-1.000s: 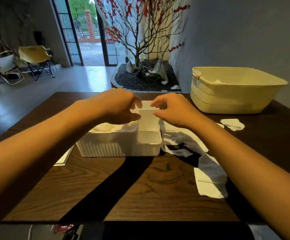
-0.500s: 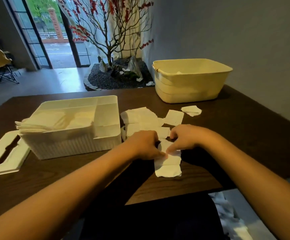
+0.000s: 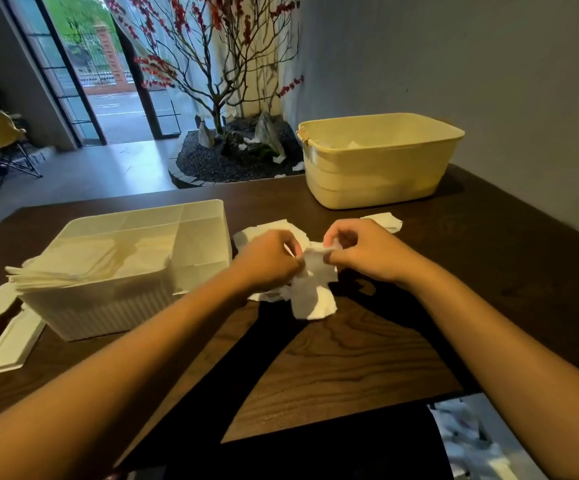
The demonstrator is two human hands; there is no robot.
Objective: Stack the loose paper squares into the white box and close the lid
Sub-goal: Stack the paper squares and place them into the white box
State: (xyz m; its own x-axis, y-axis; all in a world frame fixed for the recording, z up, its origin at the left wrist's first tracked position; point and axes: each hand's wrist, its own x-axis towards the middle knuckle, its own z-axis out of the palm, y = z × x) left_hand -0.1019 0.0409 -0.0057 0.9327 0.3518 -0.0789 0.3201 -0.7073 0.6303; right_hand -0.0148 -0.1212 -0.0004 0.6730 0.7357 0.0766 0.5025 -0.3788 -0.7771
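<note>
Head view: left hand (image 3: 269, 263) and right hand (image 3: 360, 249) both pinch a loose paper square (image 3: 310, 289), lifted off the table (image 3: 333, 368) just right of the white box (image 3: 135, 271), which is open with a stack inside, lid (image 3: 1, 337) flat at its left. Step looks like gathering; next move likely carries the square left onto the stack, with more squares (image 3: 267, 232) left behind the hands.

I see the white box (image 3: 132, 271) open, paper stacked inside; its slotted lid (image 3: 1, 336) lies flat beside it; loose paper squares (image 3: 312, 289) just right.
</note>
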